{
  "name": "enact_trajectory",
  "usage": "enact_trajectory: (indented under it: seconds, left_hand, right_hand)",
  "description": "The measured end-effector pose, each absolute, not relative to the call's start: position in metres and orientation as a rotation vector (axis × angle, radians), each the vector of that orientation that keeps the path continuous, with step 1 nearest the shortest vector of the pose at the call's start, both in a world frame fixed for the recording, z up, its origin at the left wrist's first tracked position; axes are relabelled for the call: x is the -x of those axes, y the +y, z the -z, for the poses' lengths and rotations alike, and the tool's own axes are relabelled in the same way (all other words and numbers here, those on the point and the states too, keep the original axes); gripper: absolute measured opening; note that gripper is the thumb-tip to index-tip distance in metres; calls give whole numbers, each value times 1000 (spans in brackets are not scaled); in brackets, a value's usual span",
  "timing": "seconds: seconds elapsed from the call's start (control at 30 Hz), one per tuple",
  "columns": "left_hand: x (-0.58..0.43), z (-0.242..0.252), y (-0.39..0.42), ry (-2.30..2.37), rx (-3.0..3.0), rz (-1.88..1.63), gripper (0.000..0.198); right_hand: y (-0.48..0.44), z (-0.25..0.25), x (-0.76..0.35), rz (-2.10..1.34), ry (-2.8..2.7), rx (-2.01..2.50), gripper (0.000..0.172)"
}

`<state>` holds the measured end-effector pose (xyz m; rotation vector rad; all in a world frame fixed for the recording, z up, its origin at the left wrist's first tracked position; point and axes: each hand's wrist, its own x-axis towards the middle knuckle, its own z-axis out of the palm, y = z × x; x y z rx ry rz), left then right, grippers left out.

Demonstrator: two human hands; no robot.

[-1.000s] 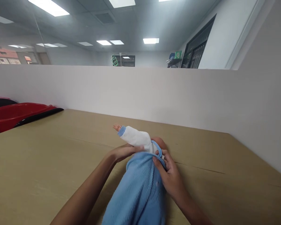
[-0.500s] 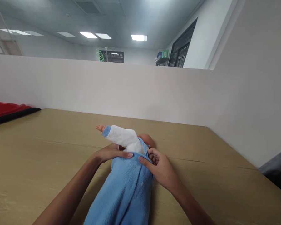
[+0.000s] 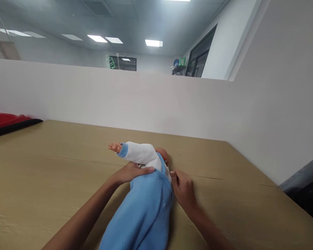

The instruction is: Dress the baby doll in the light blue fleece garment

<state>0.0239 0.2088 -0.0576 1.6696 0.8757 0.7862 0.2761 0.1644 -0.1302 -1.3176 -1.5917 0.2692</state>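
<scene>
One desk (image 3: 54, 180), tan and wide, fills the lower part of the head view and carries everything in hand. A white partition (image 3: 146, 100) stands along its far edge and continues down the right side. A red and black object (image 3: 7, 121) lies at the far left edge of the desk, well apart from the hands.

A doll (image 3: 146, 187) lies lengthwise at the middle of the desk, its head end away from the person. A blue fleece blanket (image 3: 143, 211) wraps the body from the near end up to the shoulders. The doll's arm (image 3: 137, 153), in a white sleeve with a blue cuff, sticks out toward the left above the blanket edge, with the small hand bare beyond the cuff.

The left hand (image 3: 131, 172) rests on the left side of the doll at the blanket's upper edge, just under the raised sleeve; its grip lies flat, fingers extended and pressed against the fabric. The right hand (image 3: 182, 189) touches the right side of the bundle; its grip is curled, fingertips pinching the blanket edge beside the doll's head.
</scene>
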Motion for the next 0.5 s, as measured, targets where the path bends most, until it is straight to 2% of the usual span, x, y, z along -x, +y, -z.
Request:
enact_trajectory:
  seconds: [0.07,0.17,0.27,0.4,0.5]
  left_hand:
    - [-36,55,199,872,-1660,-817,87]
    - [-58,53,187,844,-1646,-898,71]
    - [-82,53,181,823,-1643,-1013,58]
    - [-112,53,175,815,-1780,-1218,61]
    - [-129,46,164,726,-2101,-1500,51]
  right_hand:
    - [155,126,-282,-259,-1485,1363,61]
    - [132,109,-289,-365,-1349,1391,59]
    - [108,85,-295,-712,-1271,1328,58]
    - [95,63,-310,-1211,-1064,1295,79]
    - [92,59,-326,-1360,-978,1312,80]
